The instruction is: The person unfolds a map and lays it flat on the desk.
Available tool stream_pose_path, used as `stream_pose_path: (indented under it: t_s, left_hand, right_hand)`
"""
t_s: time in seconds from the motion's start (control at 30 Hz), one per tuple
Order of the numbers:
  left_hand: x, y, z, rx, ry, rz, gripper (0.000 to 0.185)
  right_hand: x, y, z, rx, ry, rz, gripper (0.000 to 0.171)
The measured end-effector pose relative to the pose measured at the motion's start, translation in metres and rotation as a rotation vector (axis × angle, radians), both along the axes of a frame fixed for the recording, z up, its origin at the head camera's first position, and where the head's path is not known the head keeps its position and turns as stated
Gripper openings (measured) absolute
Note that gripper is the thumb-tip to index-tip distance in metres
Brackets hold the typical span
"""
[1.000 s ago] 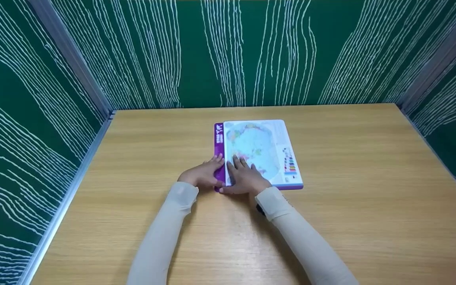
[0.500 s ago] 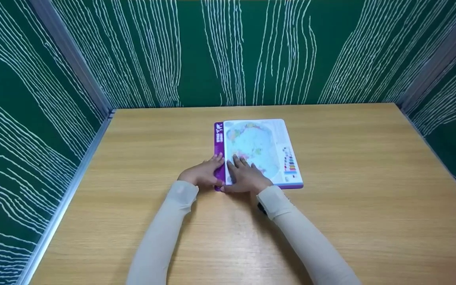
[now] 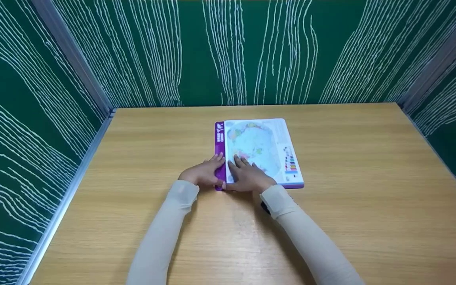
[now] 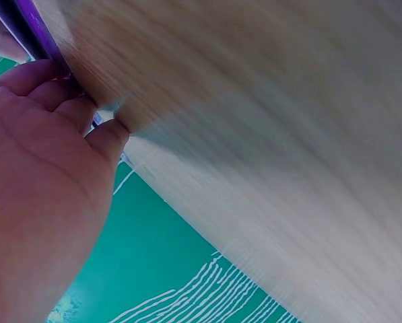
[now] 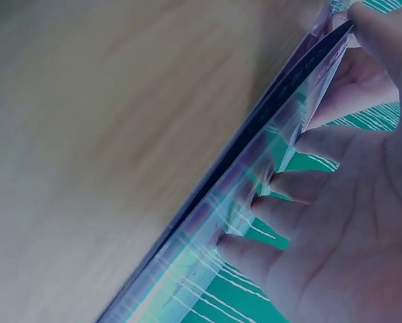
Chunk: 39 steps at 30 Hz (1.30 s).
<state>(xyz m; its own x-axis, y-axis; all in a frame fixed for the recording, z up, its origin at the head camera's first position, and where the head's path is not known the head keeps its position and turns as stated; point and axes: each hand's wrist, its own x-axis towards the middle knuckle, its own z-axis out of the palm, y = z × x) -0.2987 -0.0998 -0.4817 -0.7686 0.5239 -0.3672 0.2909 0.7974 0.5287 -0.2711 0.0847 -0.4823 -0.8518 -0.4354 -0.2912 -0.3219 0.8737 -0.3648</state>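
Note:
A flat, book-like item (image 3: 265,136) lies on the table, with a pale blue map on its white cover and a purple strip (image 3: 219,147) along its left side. My left hand (image 3: 202,173) rests over the lower part of that strip, fingers and thumb spread apart; in the left wrist view its fingertips touch the purple edge. With straight, spread fingers, my right hand (image 3: 249,177) rests on the cover's lower left, its thumb by the near left corner. In the right wrist view, a dark gap shows between the layers along the item's near edge (image 5: 281,84).
The wooden table (image 3: 354,178) runs back to a green wall (image 3: 342,43) with white wavy lines. Similar panels (image 3: 10,130) stand at left and right, joined by grey metal posts.
My right hand has shifted very slightly right over the cover. The left hand and the book-like item stay practically where they were.

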Motion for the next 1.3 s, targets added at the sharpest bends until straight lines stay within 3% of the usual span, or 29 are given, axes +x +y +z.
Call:
stream_pose_path:
  t_s: [0.6, 0.8, 1.3]
  left_hand:
    - [-0.002, -0.001, -0.001, -0.008, 0.012, -0.037, 0.096]
    - [-0.003, -0.003, -0.002, -0.019, 0.025, -0.056, 0.097]
    - [-0.002, 0.000, -0.004, -0.021, 0.019, -0.024, 0.091]
  right_hand:
    - [0.000, 0.007, 0.004, -0.048, 0.001, 0.020, 0.094]
    - [0.002, 0.008, 0.008, -0.070, -0.027, -0.026, 0.094]
    - [0.003, 0.015, 0.014, -0.114, -0.061, -0.106, 0.088]
